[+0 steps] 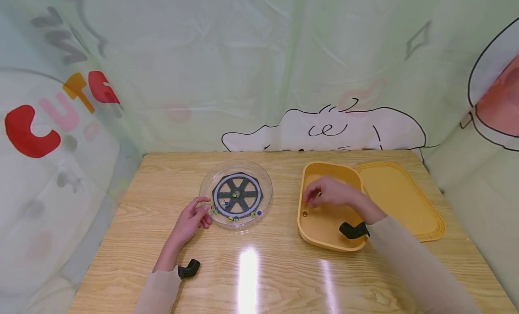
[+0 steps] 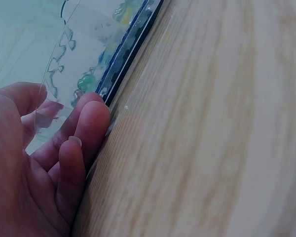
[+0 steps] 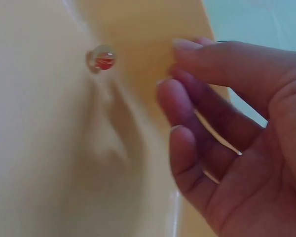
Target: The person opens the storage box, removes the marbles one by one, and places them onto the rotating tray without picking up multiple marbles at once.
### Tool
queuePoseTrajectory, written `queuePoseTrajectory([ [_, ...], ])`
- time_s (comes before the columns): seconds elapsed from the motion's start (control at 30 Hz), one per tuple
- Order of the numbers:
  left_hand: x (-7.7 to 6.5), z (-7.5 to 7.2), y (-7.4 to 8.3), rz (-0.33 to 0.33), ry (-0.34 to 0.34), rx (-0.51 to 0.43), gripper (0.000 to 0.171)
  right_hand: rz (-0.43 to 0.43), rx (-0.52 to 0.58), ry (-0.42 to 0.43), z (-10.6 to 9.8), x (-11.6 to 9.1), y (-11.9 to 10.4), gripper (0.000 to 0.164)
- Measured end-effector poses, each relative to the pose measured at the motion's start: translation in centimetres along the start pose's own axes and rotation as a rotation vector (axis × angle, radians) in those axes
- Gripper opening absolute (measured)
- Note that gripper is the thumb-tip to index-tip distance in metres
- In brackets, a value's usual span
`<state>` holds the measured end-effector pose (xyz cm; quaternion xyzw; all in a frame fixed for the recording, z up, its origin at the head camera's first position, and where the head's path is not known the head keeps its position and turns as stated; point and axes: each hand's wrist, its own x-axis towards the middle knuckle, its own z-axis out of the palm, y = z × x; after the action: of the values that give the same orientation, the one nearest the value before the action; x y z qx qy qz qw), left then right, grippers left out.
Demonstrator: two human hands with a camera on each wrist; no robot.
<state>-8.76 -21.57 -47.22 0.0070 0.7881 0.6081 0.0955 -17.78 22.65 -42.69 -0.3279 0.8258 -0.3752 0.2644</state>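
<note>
My left hand [image 1: 189,221] is at the left rim of a round clear dish [image 1: 265,172]. In the left wrist view, the thumb and a finger are at the dish's thin edge, and the other fingers curl against its outside near the table. Several glass marbles [image 1: 234,218] lie in the dish, over a dark wheel-shaped pattern [image 1: 243,194]. My right hand [image 1: 330,191] hovers inside a yellow-orange tub [image 1: 324,244], fingers loosely bent, holding nothing visible. A single marble [image 3: 105,58] with red inside lies in the tub, apart from the fingertips.
A flat yellow-orange lid [image 1: 399,197] lies on the wooden table [image 1: 211,269] to the right, its near-left edge beside the tub. A printed curtain [image 1: 202,70] hangs behind the table and along both sides.
</note>
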Motion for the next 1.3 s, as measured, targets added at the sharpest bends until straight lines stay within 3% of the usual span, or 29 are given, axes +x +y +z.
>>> queuePoseTrajectory([
  [0.17,0.1,0.0,0.1,0.002,-0.003,-0.005,0.029,-0.036,-0.007,-0.116,0.6,0.2,0.6,0.013],
  [0.33,0.1,0.0,0.2,0.015,-0.007,-0.001,0.029,0.000,-0.002,-0.144,0.9,0.3,0.5,0.016],
  [0.73,0.1,0.0,0.2,0.027,-0.012,-0.028,0.029,0.014,-0.094,-0.122,1.6,0.8,1.0,0.012],
  [1.3,0.0,0.0,-0.2,0.004,-0.002,-0.007,0.030,0.006,-0.061,-0.043,0.4,-0.1,0.6,0.011],
])
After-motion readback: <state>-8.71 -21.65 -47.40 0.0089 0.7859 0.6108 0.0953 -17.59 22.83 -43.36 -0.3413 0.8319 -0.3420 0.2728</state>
